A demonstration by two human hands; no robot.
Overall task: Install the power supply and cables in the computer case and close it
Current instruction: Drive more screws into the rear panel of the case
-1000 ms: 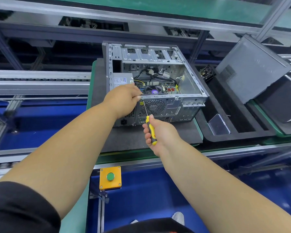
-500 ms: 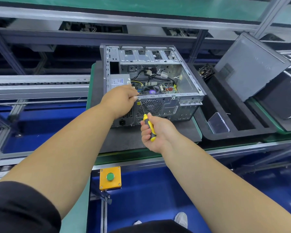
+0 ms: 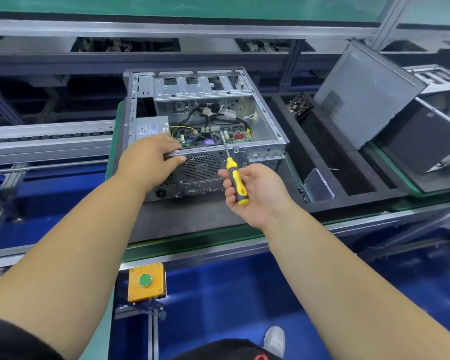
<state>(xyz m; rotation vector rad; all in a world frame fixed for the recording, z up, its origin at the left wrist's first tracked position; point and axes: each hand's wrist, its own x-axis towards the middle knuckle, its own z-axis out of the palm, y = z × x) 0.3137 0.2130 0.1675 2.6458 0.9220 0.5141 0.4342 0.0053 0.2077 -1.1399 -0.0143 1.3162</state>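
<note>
- The computer case (image 3: 260, 131) lay on its side on a dark mat (image 3: 192, 216), its open side facing up and its rear panel with the round fan grille (image 3: 201, 167) turned toward the person.
- The power supply (image 3: 147, 128), a grey box with a white label, sat inside the case at the near left corner; black and yellow cables (image 3: 208, 115) ran across the circuit board (image 3: 234, 135) beside it.
- The left hand (image 3: 148, 162) gripped the top rear edge of the case at that corner: the fingers curled over the rail into the case next to the power supply, and the thumb pressed on the outside of the rear panel, just left of the fan grille.
- The right hand (image 3: 255, 190) held a screwdriver (image 3: 234, 180) with a yellow-and-grey handle. The fingers were wrapped loosely round the handle, the palm turned partly up, the thumb lying along the top.
- The screwdriver's shaft pointed up and away from the person, crossing the rear rail of the case; its tip stood over the circuit board. Whether it touched anything there could not be told.
- A grey side panel (image 3: 366, 94) leaned tilted against another case (image 3: 426, 141) to the right, well apart from the hands.
- A black tray (image 3: 330, 162) between the two cases held a small clear plastic box (image 3: 318, 184).
- A yellow box with a green button (image 3: 146, 281) was fixed to the bench edge below the left forearm.
</note>
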